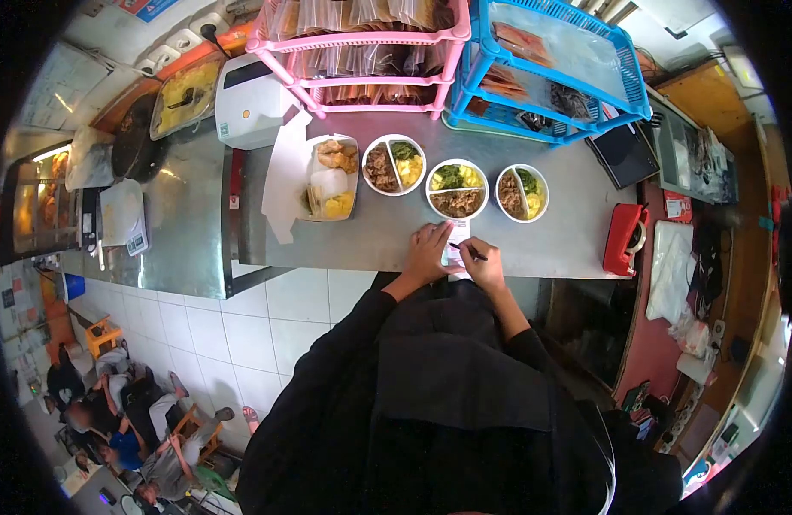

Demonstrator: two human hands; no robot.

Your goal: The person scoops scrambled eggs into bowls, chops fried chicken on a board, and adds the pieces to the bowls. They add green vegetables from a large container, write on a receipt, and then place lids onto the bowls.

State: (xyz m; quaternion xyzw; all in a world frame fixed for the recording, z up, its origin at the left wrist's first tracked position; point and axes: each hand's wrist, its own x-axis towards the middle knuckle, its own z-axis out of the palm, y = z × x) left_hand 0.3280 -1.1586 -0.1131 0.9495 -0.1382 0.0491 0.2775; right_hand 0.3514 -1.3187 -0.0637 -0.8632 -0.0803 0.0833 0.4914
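A narrow printed paper slip (455, 244) lies at the front edge of the steel counter (361, 245). My left hand (429, 251) rests with outstretched fingers on its left side, steadying it against the metal. In my right hand (488, 264) is a black pen (471, 251), its tip at the slip. Just beyond my hands stands a round divided bowl (458, 190) of meat, greens and yellow egg-like pieces. Similar bowls stand either side, the left bowl (394, 165) and the right bowl (522, 193). An open white takeaway box (331, 178) with food sits further left.
A pink tiered rack (361, 77) of packets and a blue tiered rack (550, 73) line the back. At the right edge is a red tape dispenser (623, 240) near a dark tablet-like device (623, 154). A white machine (254, 99) stands back left. Several people sit lower left.
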